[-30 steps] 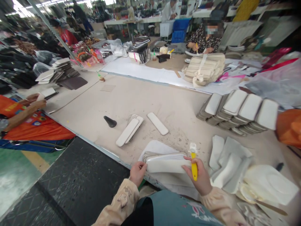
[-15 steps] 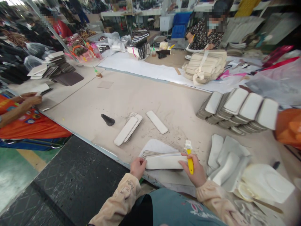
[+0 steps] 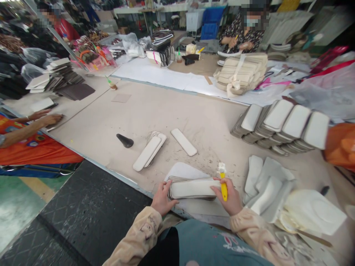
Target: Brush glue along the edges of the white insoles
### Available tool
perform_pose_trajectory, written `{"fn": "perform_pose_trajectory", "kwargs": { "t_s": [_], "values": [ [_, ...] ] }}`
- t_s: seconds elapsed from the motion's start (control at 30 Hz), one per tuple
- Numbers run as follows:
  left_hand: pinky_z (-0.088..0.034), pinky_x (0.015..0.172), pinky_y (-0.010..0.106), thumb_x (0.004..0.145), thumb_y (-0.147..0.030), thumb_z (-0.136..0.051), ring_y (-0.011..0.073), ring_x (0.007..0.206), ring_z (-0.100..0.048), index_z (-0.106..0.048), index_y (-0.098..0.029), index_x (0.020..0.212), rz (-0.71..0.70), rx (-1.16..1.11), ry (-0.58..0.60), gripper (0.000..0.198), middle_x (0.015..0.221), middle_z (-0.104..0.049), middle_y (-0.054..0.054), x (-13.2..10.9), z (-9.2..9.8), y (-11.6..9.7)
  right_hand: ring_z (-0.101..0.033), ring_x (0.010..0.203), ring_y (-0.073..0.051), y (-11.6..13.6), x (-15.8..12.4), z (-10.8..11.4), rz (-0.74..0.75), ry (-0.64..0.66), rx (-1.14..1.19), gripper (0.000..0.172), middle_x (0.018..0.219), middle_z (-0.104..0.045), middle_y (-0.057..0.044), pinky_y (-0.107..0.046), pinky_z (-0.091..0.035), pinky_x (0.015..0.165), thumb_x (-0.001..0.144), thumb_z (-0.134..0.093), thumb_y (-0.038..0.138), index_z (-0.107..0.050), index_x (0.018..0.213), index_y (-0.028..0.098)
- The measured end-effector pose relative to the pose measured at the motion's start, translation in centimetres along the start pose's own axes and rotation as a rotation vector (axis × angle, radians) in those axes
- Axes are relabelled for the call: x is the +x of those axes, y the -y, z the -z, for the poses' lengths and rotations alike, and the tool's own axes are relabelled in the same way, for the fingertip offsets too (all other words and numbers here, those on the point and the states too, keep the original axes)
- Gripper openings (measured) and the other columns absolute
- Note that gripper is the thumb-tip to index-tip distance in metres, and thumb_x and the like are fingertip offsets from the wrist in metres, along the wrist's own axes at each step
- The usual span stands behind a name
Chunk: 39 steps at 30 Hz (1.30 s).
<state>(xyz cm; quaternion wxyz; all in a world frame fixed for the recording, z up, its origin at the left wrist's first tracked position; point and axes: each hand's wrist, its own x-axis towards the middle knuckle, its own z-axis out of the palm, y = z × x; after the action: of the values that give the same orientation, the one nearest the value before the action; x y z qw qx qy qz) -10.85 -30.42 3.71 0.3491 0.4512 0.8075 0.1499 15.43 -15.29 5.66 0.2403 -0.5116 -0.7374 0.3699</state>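
A stack of long pale pieces with rounded corners [image 3: 194, 188] lies at the table's near edge, on white sheet material. At its left end is my left hand [image 3: 163, 198], thumb and fingers spread around the corner and touching the stack. My right hand [image 3: 227, 195] holds a yellow brush [image 3: 224, 187] upright, its white-coated bristles pointing away from me, while its fingers and thumb also touch the stack's right end. Beyond the stack lie a fanned pile of similar strips [image 3: 149, 150] and a single strip [image 3: 183, 142].
A black tapered object [image 3: 124, 140] rests left of the strips. Tall stacks of pieces [image 3: 280, 123] stand at right, with grey-white cloths [image 3: 267, 184] and a pale container [image 3: 313, 212] nearer. At far left, another person's hands [image 3: 50, 117] work at the table.
My left hand has opened from a pinch at the stack's left end to a spread hold around its corner. The person's hands at far left have moved right.
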Motion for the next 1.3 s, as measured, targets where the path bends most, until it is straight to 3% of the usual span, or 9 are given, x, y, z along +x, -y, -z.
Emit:
{"fn": "perform_pose_trajectory", "kwargs": {
  "t_s": [0.2,0.4,0.6,1.17,1.3],
  "values": [
    [-0.046,0.095,0.037,0.066,-0.041,-0.073,0.0252,0.111,-0.055,-0.035,-0.021,0.142,-0.016,0.047,0.007,0.087,0.135,-0.039,0.012,0.2,-0.3,0.5,-0.070,0.083,-0.023,-0.2,0.1,-0.1,-0.010,0.026,0.008,0.027,0.109,-0.070,-0.006,-0.033,-0.055,0.069,0.082,-0.058,0.039,-0.037,0.093,0.027],
    [-0.048,0.093,0.036,0.068,-0.041,-0.072,0.0233,0.105,-0.057,-0.040,-0.023,0.140,-0.057,0.089,0.000,0.081,0.132,-0.043,0.010,0.4,-0.5,1.0,-0.069,0.091,-0.023,-0.9,0.4,-0.5,0.013,0.035,0.005,0.024,0.111,-0.069,-0.006,-0.034,-0.054,0.075,0.082,-0.056,0.035,-0.037,0.094,0.027],
    [-0.049,0.091,0.038,0.071,-0.043,-0.070,0.0230,0.102,-0.058,-0.045,-0.025,0.136,-0.108,0.133,-0.020,0.072,0.128,-0.046,0.009,0.6,-0.5,0.9,-0.071,0.085,-0.022,-1.3,0.6,-0.6,0.030,0.020,-0.027,0.022,0.109,-0.070,-0.005,-0.032,-0.055,0.071,0.081,-0.055,0.033,-0.039,0.095,0.028],
    [-0.047,0.096,0.040,0.068,-0.044,-0.071,0.0261,0.114,-0.053,-0.047,-0.029,0.134,-0.094,0.112,-0.007,0.073,0.131,-0.046,0.008,0.8,-0.1,0.7,-0.068,0.092,-0.025,-1.6,0.8,-0.8,0.003,0.073,-0.012,0.023,0.112,-0.069,-0.007,-0.039,-0.053,0.079,0.081,-0.055,0.034,-0.038,0.095,0.028],
    [-0.047,0.097,0.041,0.075,-0.046,-0.064,0.0268,0.114,-0.053,-0.047,-0.022,0.135,-0.119,0.107,-0.015,0.067,0.132,-0.046,0.011,0.7,-0.2,0.8,-0.068,0.094,-0.025,-1.7,0.9,-0.8,0.007,0.062,-0.023,0.023,0.110,-0.069,-0.007,-0.039,-0.054,0.079,0.081,-0.055,0.033,-0.039,0.095,0.028]
  ]
}}
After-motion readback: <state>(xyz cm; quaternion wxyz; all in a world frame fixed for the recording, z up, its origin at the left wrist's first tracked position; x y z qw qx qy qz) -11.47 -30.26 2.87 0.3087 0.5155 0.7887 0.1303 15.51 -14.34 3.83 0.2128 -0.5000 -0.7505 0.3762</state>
